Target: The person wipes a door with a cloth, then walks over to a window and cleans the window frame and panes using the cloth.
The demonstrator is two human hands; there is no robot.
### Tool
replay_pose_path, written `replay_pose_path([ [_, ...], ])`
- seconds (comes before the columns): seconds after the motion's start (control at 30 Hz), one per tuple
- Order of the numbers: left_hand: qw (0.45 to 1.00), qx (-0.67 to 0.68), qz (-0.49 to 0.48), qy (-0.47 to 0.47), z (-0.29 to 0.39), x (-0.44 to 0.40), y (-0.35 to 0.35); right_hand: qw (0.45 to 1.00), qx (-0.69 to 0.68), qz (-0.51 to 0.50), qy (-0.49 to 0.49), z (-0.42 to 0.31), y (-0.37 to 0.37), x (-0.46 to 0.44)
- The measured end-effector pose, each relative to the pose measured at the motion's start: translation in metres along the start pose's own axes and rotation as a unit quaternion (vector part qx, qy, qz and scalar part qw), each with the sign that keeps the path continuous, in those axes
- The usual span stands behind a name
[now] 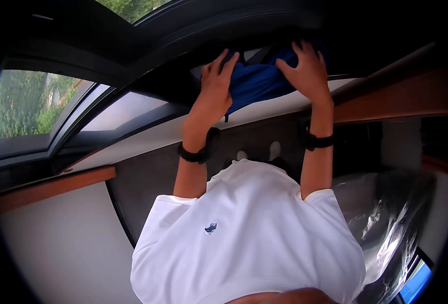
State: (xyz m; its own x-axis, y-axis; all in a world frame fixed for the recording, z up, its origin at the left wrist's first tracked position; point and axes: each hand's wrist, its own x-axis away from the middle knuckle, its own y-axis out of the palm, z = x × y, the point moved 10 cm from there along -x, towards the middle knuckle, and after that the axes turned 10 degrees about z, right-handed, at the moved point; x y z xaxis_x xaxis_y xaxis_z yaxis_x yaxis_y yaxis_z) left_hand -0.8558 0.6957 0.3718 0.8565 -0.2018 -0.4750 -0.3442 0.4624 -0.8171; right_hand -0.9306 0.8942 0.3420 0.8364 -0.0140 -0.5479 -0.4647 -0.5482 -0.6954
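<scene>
- Left hand [214,90] is touching the crumpled blue fabric [259,83], fingers partly spreading; grip cannot be told.
- Right hand [307,71] is touching it too, fingers spreading wide.

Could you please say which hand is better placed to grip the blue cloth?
Probably the right hand, its spread thumb lying over the blue cloth; the left hand is at the cloth's edge.

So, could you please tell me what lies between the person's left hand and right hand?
Blue fabric, gathered in folds, lies between the left hand and the right hand, as the head view shows.
</scene>
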Motion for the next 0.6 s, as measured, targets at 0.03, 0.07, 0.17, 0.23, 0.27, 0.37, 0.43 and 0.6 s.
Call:
replay_pose_path([
  [0.03,1.000,0.004,-0.013,0.007,0.010,-0.010,0.018,1.000,0.000,0.007,0.018,0.023,-0.003,-0.008],
  [0.07,1.000,0.013,0.005,0.016,0.019,-0.020,0.031,1.000,0.008,0.013,0.020,0.040,-0.006,-0.020],
  [0.17,0.999,0.009,0.020,0.037,0.019,-0.027,0.046,0.994,0.103,0.022,0.026,0.053,0.004,-0.026],
  [0.23,0.999,-0.004,0.017,0.049,0.010,-0.021,0.045,0.991,0.129,0.008,0.046,0.046,0.016,-0.018],
  [0.27,0.998,0.016,0.021,0.057,0.006,-0.016,0.044,0.987,0.145,-0.005,0.068,0.044,0.020,-0.012],
  [0.37,0.994,0.074,0.046,0.059,-0.005,-0.001,0.046,0.968,0.192,-0.087,0.139,0.057,0.034,-0.006],
  [0.43,0.991,0.110,0.068,0.041,-0.007,0.010,0.041,0.961,0.205,-0.092,0.159,0.055,0.031,0.000],
  [0.6,0.981,0.120,0.150,0.030,-0.017,0.045,0.018,0.935,0.230,-0.138,0.232,0.044,0.027,0.027],
])
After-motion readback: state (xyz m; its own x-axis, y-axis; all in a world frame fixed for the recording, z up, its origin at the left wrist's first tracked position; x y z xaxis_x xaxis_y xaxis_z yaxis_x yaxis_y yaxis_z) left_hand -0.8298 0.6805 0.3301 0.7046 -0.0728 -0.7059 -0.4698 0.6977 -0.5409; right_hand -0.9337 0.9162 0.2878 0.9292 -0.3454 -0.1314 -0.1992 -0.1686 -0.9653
